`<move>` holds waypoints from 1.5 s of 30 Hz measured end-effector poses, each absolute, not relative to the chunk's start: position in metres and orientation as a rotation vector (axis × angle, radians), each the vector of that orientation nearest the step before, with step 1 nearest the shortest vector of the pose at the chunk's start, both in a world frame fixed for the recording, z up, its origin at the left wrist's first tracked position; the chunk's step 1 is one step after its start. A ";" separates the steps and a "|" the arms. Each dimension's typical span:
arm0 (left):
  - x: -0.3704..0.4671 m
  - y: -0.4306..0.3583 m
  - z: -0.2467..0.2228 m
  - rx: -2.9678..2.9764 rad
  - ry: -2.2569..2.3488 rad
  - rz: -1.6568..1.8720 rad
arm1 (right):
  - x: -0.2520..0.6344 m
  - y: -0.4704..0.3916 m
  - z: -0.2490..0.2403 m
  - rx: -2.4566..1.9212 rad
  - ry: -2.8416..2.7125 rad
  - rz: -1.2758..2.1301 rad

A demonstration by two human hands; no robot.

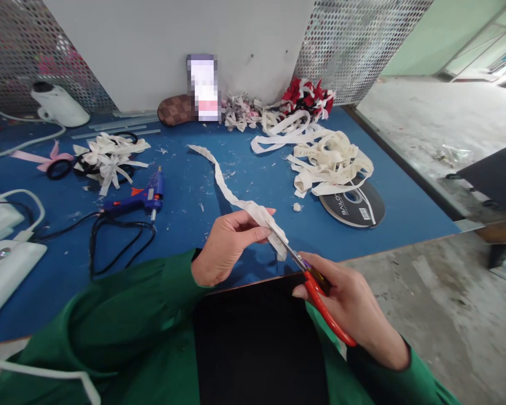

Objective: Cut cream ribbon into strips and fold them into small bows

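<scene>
My left hand (231,242) pinches a long white ribbon (224,185) between thumb and fingers, near the table's front edge. From there the ribbon trails away to the upper left across the blue tabletop, and its near end hangs past my fingertips. Closed around red-handled scissors (320,304), my right hand (354,298) is just to the right. The scissor blades point up and left and lie against the near end of the ribbon, close to my left fingertips. How far the blades are apart is hard to tell.
A blue glue gun (145,197) with a black cord lies left. White bows (109,154) and a pink bow (53,159) sit behind it. Loose cream ribbon (329,160) partly covers a black spool (354,208) at right. A phone (204,87) stands at the back.
</scene>
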State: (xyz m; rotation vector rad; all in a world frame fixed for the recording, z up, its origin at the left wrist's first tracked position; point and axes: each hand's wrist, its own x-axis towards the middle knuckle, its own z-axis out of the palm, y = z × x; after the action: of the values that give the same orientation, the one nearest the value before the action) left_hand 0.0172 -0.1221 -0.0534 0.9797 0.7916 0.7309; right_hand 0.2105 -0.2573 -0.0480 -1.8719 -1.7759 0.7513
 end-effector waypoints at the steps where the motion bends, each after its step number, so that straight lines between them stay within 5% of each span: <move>1: 0.017 -0.122 -0.053 0.981 0.794 0.731 | 0.211 -0.258 -0.048 -1.876 -1.773 0.753; 45: 0.020 -0.123 -0.051 0.916 0.797 0.760 | 0.213 -0.258 -0.047 -1.903 -1.858 0.546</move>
State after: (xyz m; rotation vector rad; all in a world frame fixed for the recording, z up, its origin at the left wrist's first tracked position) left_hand 0.0197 -0.1227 -0.0514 0.9165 0.7969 0.7597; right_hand 0.2132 -0.2579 -0.0465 -1.9031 -1.8582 0.5465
